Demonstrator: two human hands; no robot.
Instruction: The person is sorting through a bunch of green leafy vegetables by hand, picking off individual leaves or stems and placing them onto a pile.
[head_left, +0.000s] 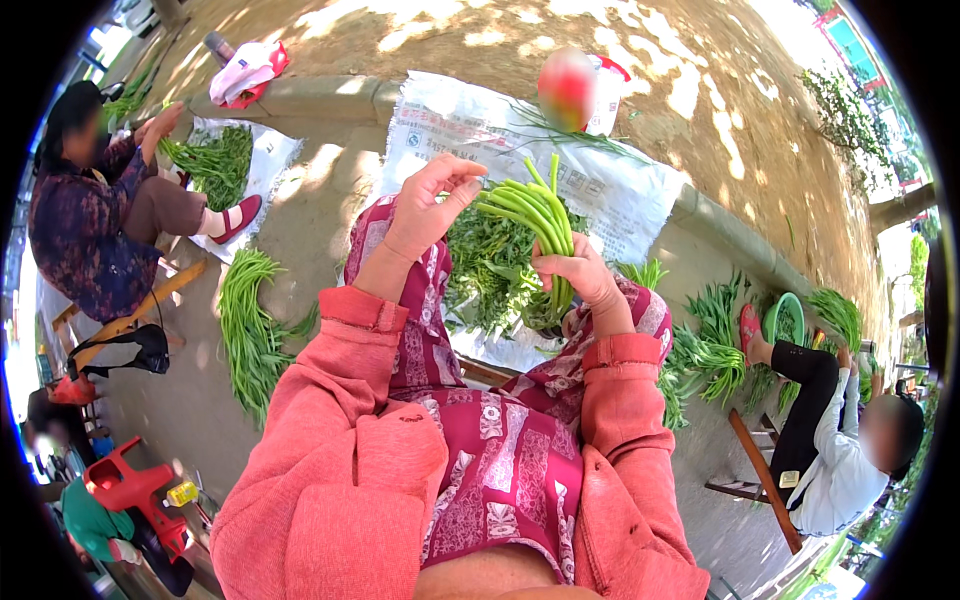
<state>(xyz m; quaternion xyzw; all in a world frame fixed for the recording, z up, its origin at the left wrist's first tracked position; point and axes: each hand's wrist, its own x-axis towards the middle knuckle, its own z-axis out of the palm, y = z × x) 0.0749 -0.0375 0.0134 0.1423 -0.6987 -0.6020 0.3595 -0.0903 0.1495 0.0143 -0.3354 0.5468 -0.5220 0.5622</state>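
One bunch of green stems (530,208), held up over the white woven sack (430,125).
The right hand (577,275) is closed around the bunch above the sack's near part, the stem ends fanning toward its far side; the left hand (435,205) is half curled just beside those ends, and whether it pinches anything I cannot tell. A slack right-hand hold could let outer stems slip into the leafy pile (485,255) on the sack's near part, too hard a squeeze could bruise them, and a tug on one could drag its neighbours loose.
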